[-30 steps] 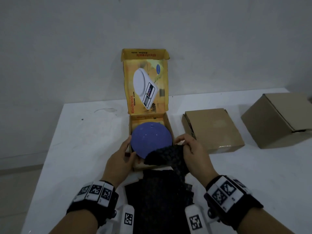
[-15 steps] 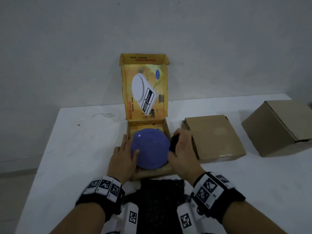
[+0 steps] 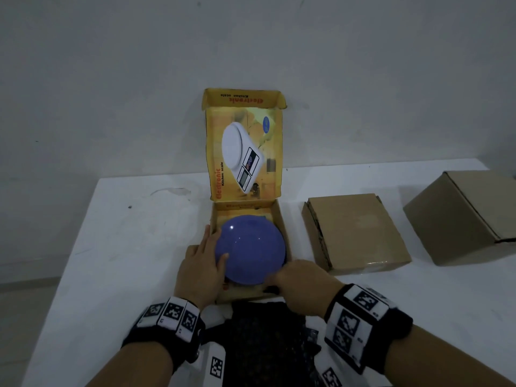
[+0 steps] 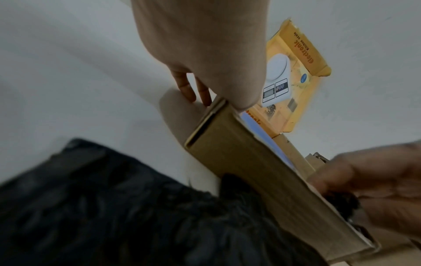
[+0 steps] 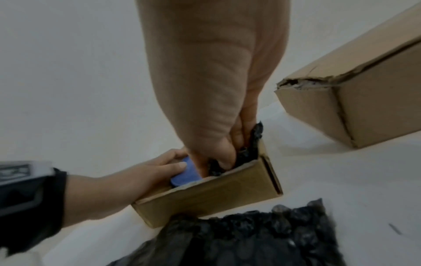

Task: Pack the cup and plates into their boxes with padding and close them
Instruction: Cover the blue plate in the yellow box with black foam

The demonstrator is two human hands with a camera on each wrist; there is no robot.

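while the blue plate [image 3: 251, 248] lies upside down inside the open yellow box [image 3: 275, 219] at the middle of the white table [image 3: 111, 247], the left hand [image 3: 199, 268] lies flat along the plate's left edge, fingers straight and pointing away, thumb resting on the plate's curved back. the right hand [image 3: 301, 286] reaches down at the box's near right corner, its fingers curled around a wad of black bubble wrap [image 5: 247, 151] and pressing it between plate and box wall. more of the black padding sheet [image 3: 268, 344] lies on the table just in front of the box, partly cut off by the lower frame edge and by both wrists with their marker bands.

the right fingertips are buried in the wrap, so exactly how they pinch cannot be seen. the left wrist view is blurred at the right, where the other hand is only a smear.

the upright lid [image 3: 244, 146] reads "electronic kitchen scale" and pictures a white scale. two closed brown boxes stand to the right: the flat carton [image 3: 354, 230] near the yellow box, the larger carton [image 3: 469, 213] further off.
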